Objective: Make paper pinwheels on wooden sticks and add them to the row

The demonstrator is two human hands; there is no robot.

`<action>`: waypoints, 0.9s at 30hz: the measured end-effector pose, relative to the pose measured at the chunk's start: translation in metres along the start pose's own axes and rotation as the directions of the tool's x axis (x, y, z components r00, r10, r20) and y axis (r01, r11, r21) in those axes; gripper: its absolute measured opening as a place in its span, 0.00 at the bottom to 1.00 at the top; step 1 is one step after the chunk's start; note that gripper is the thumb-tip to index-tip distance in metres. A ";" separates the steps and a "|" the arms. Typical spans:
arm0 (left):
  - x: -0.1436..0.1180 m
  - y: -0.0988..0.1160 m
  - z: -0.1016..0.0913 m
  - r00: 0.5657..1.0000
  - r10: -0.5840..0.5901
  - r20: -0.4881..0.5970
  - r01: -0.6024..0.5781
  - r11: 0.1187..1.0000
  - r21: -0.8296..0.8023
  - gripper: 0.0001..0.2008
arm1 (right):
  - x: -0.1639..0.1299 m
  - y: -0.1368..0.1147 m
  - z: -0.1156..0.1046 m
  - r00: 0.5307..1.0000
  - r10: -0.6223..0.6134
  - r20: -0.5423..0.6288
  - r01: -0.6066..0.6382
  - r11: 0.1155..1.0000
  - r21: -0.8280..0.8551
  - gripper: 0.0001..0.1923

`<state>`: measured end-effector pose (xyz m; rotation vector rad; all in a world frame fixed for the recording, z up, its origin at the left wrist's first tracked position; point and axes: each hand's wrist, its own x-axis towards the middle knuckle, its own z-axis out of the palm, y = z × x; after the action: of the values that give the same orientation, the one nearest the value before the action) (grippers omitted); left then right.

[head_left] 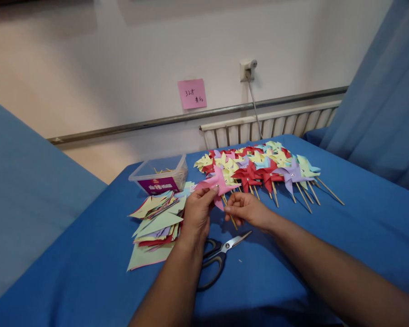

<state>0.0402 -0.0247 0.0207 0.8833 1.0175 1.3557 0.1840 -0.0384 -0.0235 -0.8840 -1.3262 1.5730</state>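
Plain cream wall in the back with a pink sticky note (192, 93) on it, a socket (247, 69) with a cord hanging down, and a radiator (269, 125) below the rail. Blue curtains hang on both sides. Up front is a surface (344, 227) covered in blue cloth.

Both hands are on a pink pinwheel (217, 182), held just above the cloth about mid-surface, right at the near edge of the big pinwheel pile (262, 165). The left hand (197, 217) has its fingers closed on the paper head, thumb pressing near the shiny pin in the centre. The right hand (247, 210) is pinched shut lower down, at the stick I think, though it's mostly hidden behind the fingers so I can't say for sure.

The pile behind is a mix of red, yellow, purple, teal and pink ones, all lying flat with their wooden sticks pointing toward the person.

Left of the hands there's a messy stack of cut paper (157, 222) in the same colours. Behind that sits a clear plastic box (160, 175) with a purple label and some sticks inside. Black-handled scissors (220, 254) lie on the cloth right under the hands, blades closed.
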 end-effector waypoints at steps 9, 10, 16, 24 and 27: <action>0.002 -0.003 -0.001 0.997 0.063 -0.037 -0.058 0.990 0.126 0.15 | 0.001 0.002 0.001 1.000 0.005 -0.004 -0.005 1.000 -0.012 0.23; 0.002 -0.003 -0.002 0.996 0.074 -0.042 -0.067 0.987 0.146 0.15 | 0.001 0.002 0.001 1.000 0.007 -0.006 -0.007 1.000 -0.015 0.24; 0.001 -0.002 -0.001 0.993 0.106 -0.047 -0.090 0.960 0.265 0.17 | 0.002 0.002 0.000 1.000 0.002 -0.002 -0.002 0.999 -0.032 0.23; -0.001 -0.002 0.000 0.992 0.121 -0.036 -0.109 0.965 0.239 0.15 | 0.003 0.005 0.000 1.000 0.003 0.002 -0.003 1.000 -0.015 0.24; 0.000 -0.004 0.000 0.994 0.106 -0.019 -0.101 0.979 0.179 0.17 | 0.004 0.004 0.001 1.000 -0.007 -0.021 0.007 1.000 0.007 0.24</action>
<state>0.0416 -0.0246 0.0170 1.0651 1.1408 1.3829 0.1811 -0.0355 -0.0267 -0.8883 -1.3069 1.5584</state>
